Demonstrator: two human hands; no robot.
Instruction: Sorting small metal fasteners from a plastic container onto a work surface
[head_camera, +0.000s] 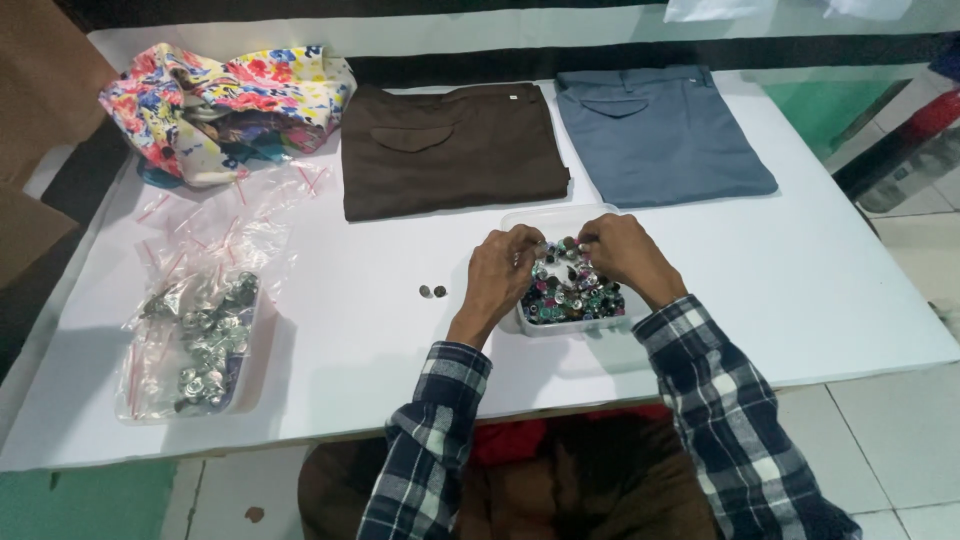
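Observation:
A clear plastic tub (531, 322) full of small coloured and metal buttons (572, 298) stands on the white table (380, 340), in front of me. Both my hands hover over it. My left hand (505, 268) and my right hand (622, 252) meet at the fingertips above the tub, pinching small metal buttons between them. What exactly sits in each pinch is too small to tell. Two loose metal buttons (432, 291) lie on the table just left of my left hand.
Folded brown trousers (450, 148) and folded grey-blue trousers (655, 135) lie at the far side. A floral cloth bundle (215, 100) sits at the back left. A tray with bagged metal buttons (205, 340) and small clear zip bags (225, 225) lies left.

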